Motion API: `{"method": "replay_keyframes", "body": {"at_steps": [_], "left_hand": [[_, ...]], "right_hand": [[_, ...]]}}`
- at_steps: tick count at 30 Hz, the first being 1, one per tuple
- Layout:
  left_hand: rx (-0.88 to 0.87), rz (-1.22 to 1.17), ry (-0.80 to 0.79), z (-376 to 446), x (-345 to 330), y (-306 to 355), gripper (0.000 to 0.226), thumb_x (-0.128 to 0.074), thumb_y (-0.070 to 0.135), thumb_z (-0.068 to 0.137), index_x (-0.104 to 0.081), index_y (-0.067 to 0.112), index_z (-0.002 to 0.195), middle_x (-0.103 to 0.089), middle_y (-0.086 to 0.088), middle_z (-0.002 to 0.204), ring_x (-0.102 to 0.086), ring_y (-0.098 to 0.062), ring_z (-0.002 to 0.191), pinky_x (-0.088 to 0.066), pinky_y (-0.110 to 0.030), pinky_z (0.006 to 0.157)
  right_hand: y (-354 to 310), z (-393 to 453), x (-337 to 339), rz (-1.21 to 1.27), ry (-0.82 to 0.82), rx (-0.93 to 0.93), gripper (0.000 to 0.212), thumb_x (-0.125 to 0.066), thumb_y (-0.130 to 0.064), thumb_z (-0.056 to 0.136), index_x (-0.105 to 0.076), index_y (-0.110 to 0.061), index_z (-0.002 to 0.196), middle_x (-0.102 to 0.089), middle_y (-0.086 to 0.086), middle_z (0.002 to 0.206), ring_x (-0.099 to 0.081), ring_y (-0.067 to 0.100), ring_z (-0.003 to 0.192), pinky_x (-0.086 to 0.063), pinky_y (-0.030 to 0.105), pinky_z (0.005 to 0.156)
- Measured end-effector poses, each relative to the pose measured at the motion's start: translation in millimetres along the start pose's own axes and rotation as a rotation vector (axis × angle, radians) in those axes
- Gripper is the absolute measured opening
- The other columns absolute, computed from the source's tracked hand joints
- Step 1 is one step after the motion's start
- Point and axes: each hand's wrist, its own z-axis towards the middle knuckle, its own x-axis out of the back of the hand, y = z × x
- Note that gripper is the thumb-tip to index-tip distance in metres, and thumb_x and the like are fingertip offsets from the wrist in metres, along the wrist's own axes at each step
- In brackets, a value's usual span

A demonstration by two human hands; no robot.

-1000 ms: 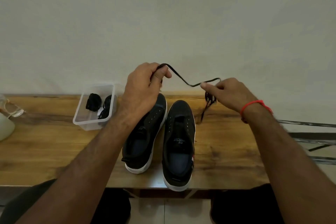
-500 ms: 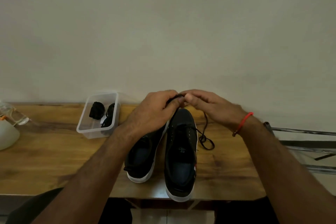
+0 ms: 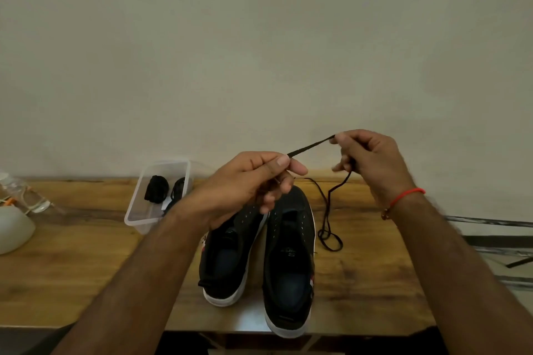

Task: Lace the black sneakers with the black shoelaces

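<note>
A: What's in the clear plastic container (image 3: pixel 135 217)?

B: A bundled black shoelace (image 3: pixel 156 189) lies toward its far end, and a second dark bundle (image 3: pixel 178 190) sits beside it, partly hidden behind the left forearm. The near part of the tub shows only its bare bottom. It stands on the wooden table (image 3: pixel 72 262), left of the shoes.

A: And the sneakers?

B: Two black, white-soled sneakers stand side by side at the table's middle, toes pointing toward the wall. The left sneaker (image 3: pixel 227 262) has its toe covered by the left hand; the right sneaker (image 3: pixel 290 265) reaches nearer the table's front edge. Neither shows lace in its eyelets.

A: Which lace is being worked?

B: A black shoelace (image 3: pixel 327 222) is raised above the shoes. The left hand (image 3: pixel 248 184) pinches one end between thumb and forefinger, other fingers curled. The right hand (image 3: pixel 372 161) pinches the lace farther along with its fingertips, so a short stretch runs taut between the hands. The rest drops from the right hand and loops on the table just right of the right sneaker.

A: Anything else around?

B: A red thread bracelet (image 3: pixel 406 194) on the right wrist, a pale rounded object (image 3: pixel 13 232) at the table's left edge with something clear behind it, and dark metal bars (image 3: pixel 496 223) off to the right.
</note>
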Motion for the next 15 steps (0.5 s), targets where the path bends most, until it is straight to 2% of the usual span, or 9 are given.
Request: {"method": "replay_keyframes", "body": {"at_steps": [3,5,6,8,9,10,12,13,15], "left_hand": [[-0.052,-0.337,-0.096,-3,-5,7,0.035,-0.042,0.019,0.105,-0.072,0.007,0.12,-0.072,-0.009,0.094,-0.068,-0.018,0.072,-0.058,-0.028,0.063],[-0.121,-0.53,-0.063,-2,-4,9,0.038,-0.04,0.015,0.105,-0.068,0.006,0.128,-0.074,-0.014,0.113,-0.075,-0.025,0.097,-0.062,-0.032,0.08],[-0.165,-0.564,-0.013,0,-3,9,0.038,-0.038,0.014,0.106,-0.063,0.005,0.133,-0.071,-0.015,0.124,-0.071,-0.027,0.111,-0.06,-0.034,0.09],[-0.239,-0.455,0.121,5,3,3,0.039,-0.036,0.011,0.107,-0.051,0.005,0.143,-0.064,-0.013,0.138,-0.062,-0.027,0.128,-0.051,-0.038,0.107],[-0.258,-0.288,0.203,7,7,-2,0.039,-0.037,0.01,0.108,-0.047,0.006,0.146,-0.063,-0.01,0.14,-0.059,-0.023,0.132,-0.046,-0.037,0.112],[-0.268,-0.047,0.271,8,10,-6,0.04,-0.038,0.009,0.109,-0.046,0.009,0.148,-0.063,-0.006,0.14,-0.057,-0.017,0.133,-0.043,-0.035,0.115],[-0.222,0.323,0.236,7,11,-14,0.039,-0.038,0.007,0.109,-0.049,0.012,0.147,-0.065,0.002,0.137,-0.057,-0.006,0.131,-0.042,-0.032,0.115],[-0.152,0.356,0.16,6,10,-15,0.037,-0.038,0.007,0.109,-0.053,0.011,0.143,-0.068,0.002,0.133,-0.06,-0.006,0.127,-0.045,-0.031,0.112],[0.002,0.165,-0.05,2,3,-14,0.035,-0.035,0.009,0.11,-0.056,0.004,0.136,-0.07,-0.01,0.127,-0.066,-0.019,0.121,-0.051,-0.036,0.107]], "right_hand": [[1,-6,-9,-0.268,-0.268,0.063,0.014,-0.061,-0.024,0.099,-0.075,-0.025,0.094,-0.056,-0.009,0.059,-0.05,0.005,0.054,-0.046,0.026,0.056],[-2,-14,-20,-0.409,-0.494,0.102,0.014,-0.061,-0.03,0.098,-0.074,-0.033,0.093,-0.062,-0.008,0.064,-0.053,0.007,0.056,-0.046,0.027,0.057],[-6,-19,-26,-0.435,-0.586,0.114,0.014,-0.061,-0.032,0.097,-0.074,-0.035,0.093,-0.063,-0.005,0.066,-0.054,0.011,0.057,-0.048,0.028,0.057],[-17,-27,-34,-0.396,-0.73,0.133,0.015,-0.061,-0.033,0.098,-0.073,-0.039,0.089,-0.058,-0.005,0.062,-0.05,0.009,0.055,-0.045,0.024,0.056],[-23,-29,-36,-0.355,-0.775,0.146,0.015,-0.061,-0.03,0.098,-0.073,-0.035,0.09,-0.057,-0.008,0.06,-0.049,0.005,0.054,-0.043,0.02,0.056],[-30,-32,-37,-0.316,-0.791,0.163,0.016,-0.06,-0.027,0.099,-0.075,-0.026,0.094,-0.056,-0.012,0.059,-0.049,0.002,0.054,-0.041,0.018,0.057],[-39,-33,-34,-0.25,-0.731,0.221,0.02,-0.057,-0.017,0.1,-0.075,-0.007,0.097,-0.057,-0.018,0.057,-0.051,-0.001,0.053,-0.04,0.014,0.056],[-41,-32,-31,-0.215,-0.669,0.254,0.022,-0.055,-0.012,0.1,-0.073,-0.002,0.094,-0.057,-0.019,0.057,-0.051,-0.002,0.053,-0.039,0.013,0.056],[-40,-29,-25,-0.166,-0.522,0.302,0.022,-0.055,-0.011,0.099,-0.071,-0.001,0.089,-0.059,-0.021,0.059,-0.052,-0.002,0.054,-0.039,0.009,0.057]]}}
